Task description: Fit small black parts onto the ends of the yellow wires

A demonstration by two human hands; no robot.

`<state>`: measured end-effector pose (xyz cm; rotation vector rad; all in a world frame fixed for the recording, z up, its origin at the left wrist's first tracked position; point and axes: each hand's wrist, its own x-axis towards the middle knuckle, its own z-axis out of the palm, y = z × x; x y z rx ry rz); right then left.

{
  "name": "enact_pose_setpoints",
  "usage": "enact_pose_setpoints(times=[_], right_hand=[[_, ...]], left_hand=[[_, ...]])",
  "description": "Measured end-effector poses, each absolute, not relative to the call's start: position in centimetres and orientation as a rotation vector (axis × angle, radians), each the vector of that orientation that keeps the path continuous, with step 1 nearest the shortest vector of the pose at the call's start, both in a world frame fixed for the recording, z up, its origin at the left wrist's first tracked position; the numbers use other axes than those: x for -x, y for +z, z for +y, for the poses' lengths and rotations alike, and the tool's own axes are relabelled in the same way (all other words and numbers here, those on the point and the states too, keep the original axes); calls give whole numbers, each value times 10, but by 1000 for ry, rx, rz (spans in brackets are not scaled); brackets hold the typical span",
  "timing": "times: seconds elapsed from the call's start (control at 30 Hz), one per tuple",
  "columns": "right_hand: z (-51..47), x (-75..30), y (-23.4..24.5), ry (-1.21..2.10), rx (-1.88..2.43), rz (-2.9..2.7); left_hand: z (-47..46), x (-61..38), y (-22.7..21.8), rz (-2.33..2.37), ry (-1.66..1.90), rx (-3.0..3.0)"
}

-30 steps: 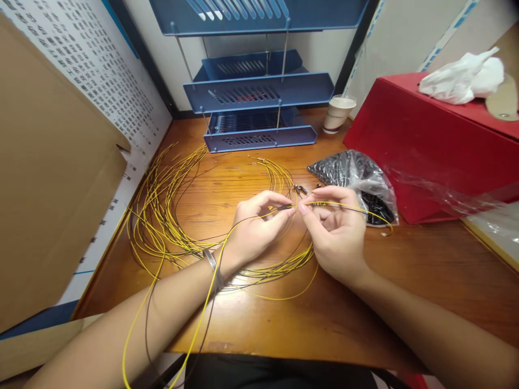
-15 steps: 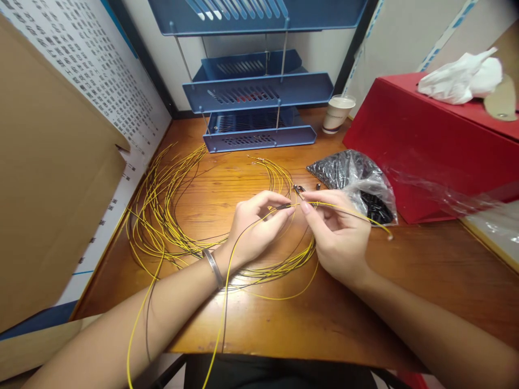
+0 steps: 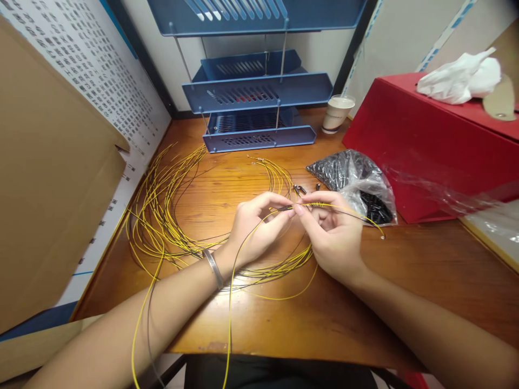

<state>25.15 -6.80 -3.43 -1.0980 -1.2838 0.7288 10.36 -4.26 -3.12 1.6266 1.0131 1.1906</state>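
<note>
My left hand [image 3: 255,227] pinches a thin yellow wire [image 3: 231,281] and a small black sleeve on it between thumb and fingertips. My right hand [image 3: 334,235] meets it fingertip to fingertip and pinches the same wire, whose free end [image 3: 375,227] sticks out to the right. The wire trails down over my left forearm and off the table's front edge. A dark wire runs beside it. A loose coil of several yellow wires [image 3: 162,216] lies on the wooden table [image 3: 405,281] to the left and under my hands.
A clear bag of small black parts [image 3: 357,178] lies right of my hands, a few loose parts [image 3: 300,189] beside it. Behind stand a blue tiered tray rack [image 3: 255,97], a paper cup [image 3: 337,113] and a red box [image 3: 430,140]. Cardboard [image 3: 52,183] leans at left.
My hands have stayed together over the table's middle. The wire's free end at the right has shifted slightly left, and the hanging strand over my forearm has swung a little right.
</note>
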Motion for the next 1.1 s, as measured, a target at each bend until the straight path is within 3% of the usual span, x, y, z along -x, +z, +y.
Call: enact_pose_setpoints(times=[1.1], right_hand=[[-64, -256, -33, 687, 1171, -1349]], left_hand=[[-40, -102, -34, 1062, 1212, -1691]])
